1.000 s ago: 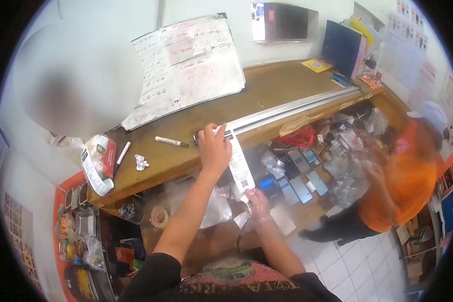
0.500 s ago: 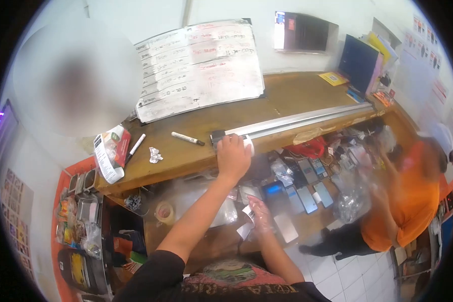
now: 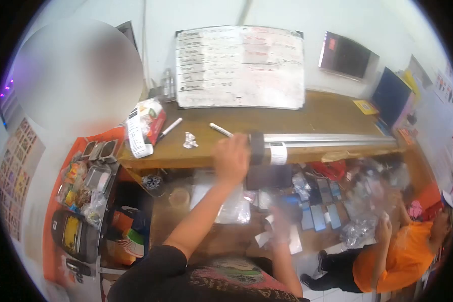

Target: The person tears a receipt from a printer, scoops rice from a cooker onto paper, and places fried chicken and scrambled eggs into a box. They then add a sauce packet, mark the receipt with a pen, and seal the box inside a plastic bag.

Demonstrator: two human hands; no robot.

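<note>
Up at the counter's front edge is my left hand (image 3: pixel 231 158), its blurred fingers curled right beside a dark block (image 3: pixel 257 148). A white printed label (image 3: pixel 278 153) hangs over the wood just right of that block. A capped white marker (image 3: pixel 220 129) lies behind the hand. Lower down, my right hand (image 3: pixel 282 226) is smeared by motion, with a white paper slip (image 3: pixel 270 220) at its fingers. More white paper (image 3: pixel 261 239) shows beneath it. Several phones (image 3: pixel 318 217) lie on the lower surface to its right.
A metal rail (image 3: pixel 332 141) runs along the counter (image 3: pixel 332 116). A whiteboard (image 3: pixel 240 68) leans at the back. Crumpled paper (image 3: pixel 190 140), another marker (image 3: pixel 171 128) and a red package (image 3: pixel 153 118) sit left. Clear plastic (image 3: pixel 357 230) lies near a person in orange (image 3: pixel 397 256).
The view has swung left, so the scene sits further right. The printed label now shows clear of my left hand. My right hand has blurred with motion.
</note>
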